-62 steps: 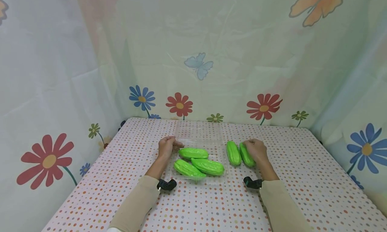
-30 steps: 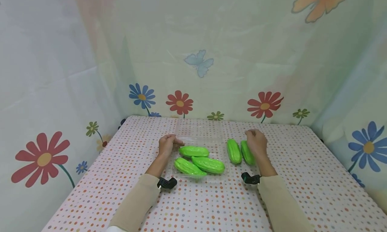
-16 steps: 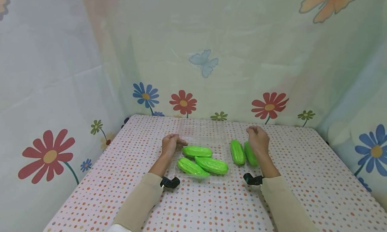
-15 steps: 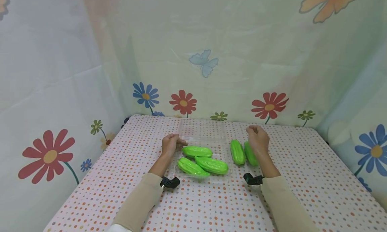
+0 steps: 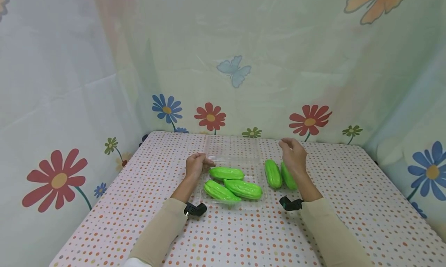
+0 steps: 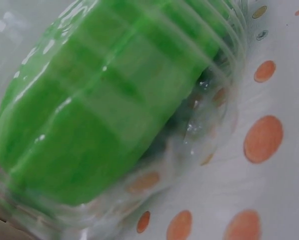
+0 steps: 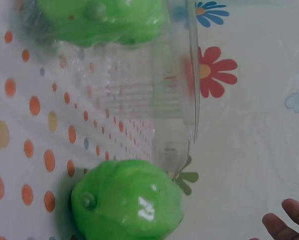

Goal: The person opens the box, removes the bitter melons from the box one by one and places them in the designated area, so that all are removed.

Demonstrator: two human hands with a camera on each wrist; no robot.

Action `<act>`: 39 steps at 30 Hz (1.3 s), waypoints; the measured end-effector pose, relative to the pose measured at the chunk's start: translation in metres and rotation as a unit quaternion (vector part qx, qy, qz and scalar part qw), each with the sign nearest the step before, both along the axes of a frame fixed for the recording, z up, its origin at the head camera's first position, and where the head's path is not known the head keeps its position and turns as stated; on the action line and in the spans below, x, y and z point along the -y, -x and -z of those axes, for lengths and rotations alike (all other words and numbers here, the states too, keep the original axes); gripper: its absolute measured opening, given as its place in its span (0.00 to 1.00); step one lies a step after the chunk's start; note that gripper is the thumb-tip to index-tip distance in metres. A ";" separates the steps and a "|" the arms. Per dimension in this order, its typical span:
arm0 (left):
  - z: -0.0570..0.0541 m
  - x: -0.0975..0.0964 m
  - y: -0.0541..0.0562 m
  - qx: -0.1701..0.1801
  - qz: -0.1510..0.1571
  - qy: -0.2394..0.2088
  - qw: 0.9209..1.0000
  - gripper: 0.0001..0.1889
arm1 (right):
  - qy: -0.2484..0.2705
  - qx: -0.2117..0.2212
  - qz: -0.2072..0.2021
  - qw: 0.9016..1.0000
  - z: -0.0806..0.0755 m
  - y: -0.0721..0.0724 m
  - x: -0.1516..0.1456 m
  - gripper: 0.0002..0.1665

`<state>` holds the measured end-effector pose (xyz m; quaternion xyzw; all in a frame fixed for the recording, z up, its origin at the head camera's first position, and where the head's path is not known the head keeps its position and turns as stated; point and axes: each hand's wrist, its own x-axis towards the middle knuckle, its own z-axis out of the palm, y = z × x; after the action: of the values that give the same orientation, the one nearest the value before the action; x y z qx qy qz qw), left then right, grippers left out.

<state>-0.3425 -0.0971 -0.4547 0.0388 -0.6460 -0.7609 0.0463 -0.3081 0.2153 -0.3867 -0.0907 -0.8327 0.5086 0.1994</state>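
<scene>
Three bright green, ridged, cucumber-shaped vegetables point(image 5: 243, 189) lie in a clear plastic clamshell box point(image 7: 139, 100), its lid tilted back toward the wall. My left hand point(image 5: 196, 165) holds the box's back left edge; the left wrist view shows one green vegetable point(image 6: 99, 105) through the plastic. Right of the box lie two more: one vegetable point(image 5: 273, 174) in full sight, and another vegetable point(image 5: 287, 177) partly hidden by my right forearm. My right hand point(image 5: 294, 154) hovers above and behind that second one, holding nothing. Its loosely bent fingertips point(image 7: 279, 227) show at the right wrist view's lower right.
A dotted cloth covers the table point(image 5: 223, 240). Behind it and at both sides hangs a curtain point(image 5: 181, 46) printed with flowers and butterflies. Each wrist carries a black camera point(image 5: 196, 209).
My right hand has let go of the rightmost vegetable, which stays beside the box, and has risen back and away from it. The left hand stays at the box; the head view shifts slightly.
</scene>
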 end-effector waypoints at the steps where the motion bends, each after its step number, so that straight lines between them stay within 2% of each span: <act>1: 0.000 0.000 0.000 0.000 0.000 0.000 1.000 0.21 | 0.004 -0.002 -0.002 1.000 -0.001 -0.001 0.001 0.29; 12: 0.003 0.001 0.001 -0.002 0.004 0.006 1.000 0.19 | 0.013 -0.029 -0.036 0.999 -0.006 -0.006 0.017 0.26; 23: -0.001 0.001 0.003 0.000 0.012 0.018 1.000 0.17 | -0.010 -0.062 -0.108 0.992 -0.016 -0.011 0.028 0.26; 27: -0.011 0.000 -0.003 0.006 0.014 0.025 1.000 0.14 | -0.015 -0.056 -0.126 0.990 -0.019 -0.012 0.035 0.25; 33: -0.035 -0.001 -0.025 0.001 0.014 0.034 0.999 0.13 | -0.025 -0.048 -0.137 0.989 -0.021 -0.012 0.043 0.25; 36: -0.038 -0.001 -0.030 -0.003 0.012 0.033 0.999 0.13 | -0.031 -0.049 -0.148 0.987 -0.022 -0.013 0.047 0.26; 39: -0.038 -0.001 -0.030 -0.003 0.013 0.032 0.999 0.13 | -0.036 -0.052 -0.164 0.985 -0.024 -0.014 0.050 0.27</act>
<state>-0.3122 -0.0958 -0.4166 0.0268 -0.6700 -0.7408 0.0398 -0.2941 0.1650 -0.3626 0.0804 -0.8426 0.5081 0.1595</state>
